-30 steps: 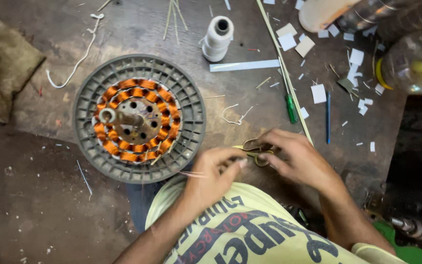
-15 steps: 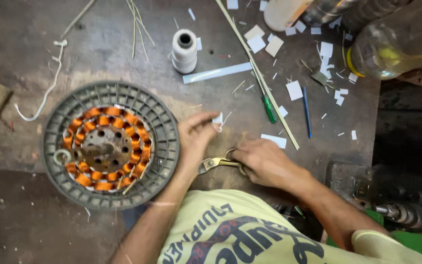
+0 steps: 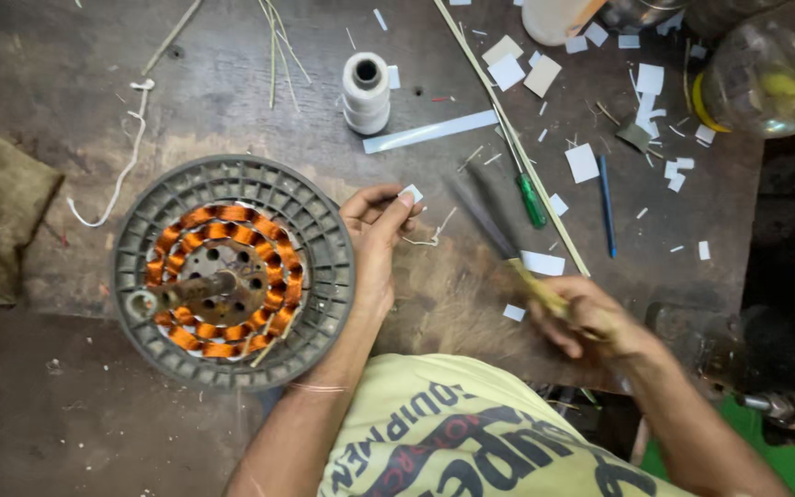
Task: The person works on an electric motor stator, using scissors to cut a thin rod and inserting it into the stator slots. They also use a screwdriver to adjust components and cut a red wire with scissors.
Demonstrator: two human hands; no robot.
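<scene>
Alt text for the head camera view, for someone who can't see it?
A person's left hand pinches a small white paper piece beside a round motor part with orange coils; the right hand holds scissors, blurred, over a cluttered workbench.

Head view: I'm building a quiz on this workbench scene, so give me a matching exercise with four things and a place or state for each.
Things:
1. Round grey stator with orange copper windings
2. White thread spool
3. Green-handled screwdriver
4. Small white paper piece

Places or states:
A. Pinched in the left hand
B. Standing upright near the top of the bench
C. Left of the left hand
D. Lying flat right of the left hand

Pairs: 1-C, 2-B, 3-D, 4-A
</scene>
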